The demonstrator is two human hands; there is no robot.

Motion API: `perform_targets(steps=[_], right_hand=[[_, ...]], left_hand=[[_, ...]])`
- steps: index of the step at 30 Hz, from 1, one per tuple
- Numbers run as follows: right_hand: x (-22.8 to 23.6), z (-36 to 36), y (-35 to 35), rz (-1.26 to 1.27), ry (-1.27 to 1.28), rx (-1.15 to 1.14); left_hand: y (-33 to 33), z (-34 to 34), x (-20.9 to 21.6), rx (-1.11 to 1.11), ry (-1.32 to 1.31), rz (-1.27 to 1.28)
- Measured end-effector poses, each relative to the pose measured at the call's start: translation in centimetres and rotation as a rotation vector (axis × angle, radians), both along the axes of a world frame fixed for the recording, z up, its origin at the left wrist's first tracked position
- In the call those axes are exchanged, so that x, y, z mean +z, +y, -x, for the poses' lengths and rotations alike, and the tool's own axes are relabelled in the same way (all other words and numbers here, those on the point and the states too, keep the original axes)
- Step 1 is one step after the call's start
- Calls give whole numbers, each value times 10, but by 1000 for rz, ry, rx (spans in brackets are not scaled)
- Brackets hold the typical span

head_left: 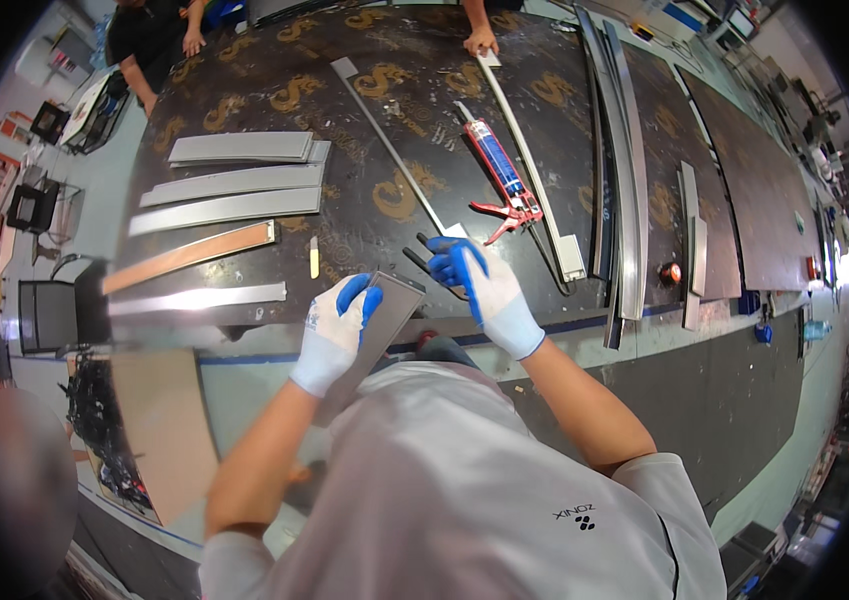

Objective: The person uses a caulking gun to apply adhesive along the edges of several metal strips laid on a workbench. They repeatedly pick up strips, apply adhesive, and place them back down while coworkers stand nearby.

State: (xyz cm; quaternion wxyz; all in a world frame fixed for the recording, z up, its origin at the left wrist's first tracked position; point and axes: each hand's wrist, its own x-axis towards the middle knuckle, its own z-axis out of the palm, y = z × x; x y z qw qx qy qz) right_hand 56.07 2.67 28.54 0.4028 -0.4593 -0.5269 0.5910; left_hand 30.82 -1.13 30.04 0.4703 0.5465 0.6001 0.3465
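Both hands wear white gloves with blue fingertips. My left hand (336, 328) grips a grey metal strip (386, 318) that leans from the table's near edge down toward my body. My right hand (479, 285) is closed on a dark slim tool (416, 258) just beyond the strip's top end; what kind of tool it is stays unclear. A red and blue caulking gun (501, 178) lies on the dark patterned table (384, 100) a little past my right hand.
Several grey metal strips (234, 180) and a brown one (189, 256) lie in rows at the left. Long metal profiles (624, 170) run along the right side. Other people's hands (480, 42) rest at the far edge. Chairs (49, 315) stand at the left.
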Motion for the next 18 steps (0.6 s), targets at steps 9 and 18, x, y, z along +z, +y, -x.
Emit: perform_targets(steps=[9, 18], right_hand=[[8, 75, -4, -360, -320, 528], [-62, 139, -77, -154, -295, 1178]], left_hand=[[-86, 9, -27, 229, 151, -167], [-242, -7, -71, 690, 112, 200]])
